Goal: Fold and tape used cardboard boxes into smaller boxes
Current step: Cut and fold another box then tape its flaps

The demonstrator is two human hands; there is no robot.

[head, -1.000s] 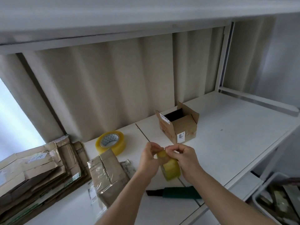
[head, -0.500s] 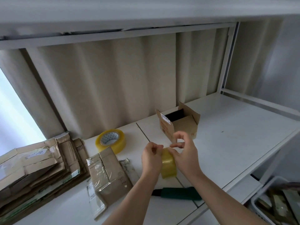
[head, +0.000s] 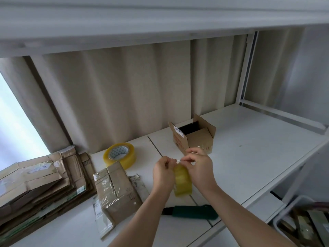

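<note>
A white shelf point(head: 249, 157) is holding everything. A pile point(head: 35, 184) of flat cardboard is lying far left, a taped box point(head: 115, 191) beside it. An open box point(head: 194, 138) is standing behind the hands. The left hand point(head: 163, 173) is gripping a tape roll point(head: 183, 182) above the shelf, and the right hand point(head: 201, 168) is pinching its loose end.

Both hands raised together, fingers point(head: 188, 159) pinched

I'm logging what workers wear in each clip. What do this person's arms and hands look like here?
Both forearms are bare to the frame edge: no sleeves show. The left hand and right hand wear no gloves, and no watch, ring or wristband shows on either.
</note>
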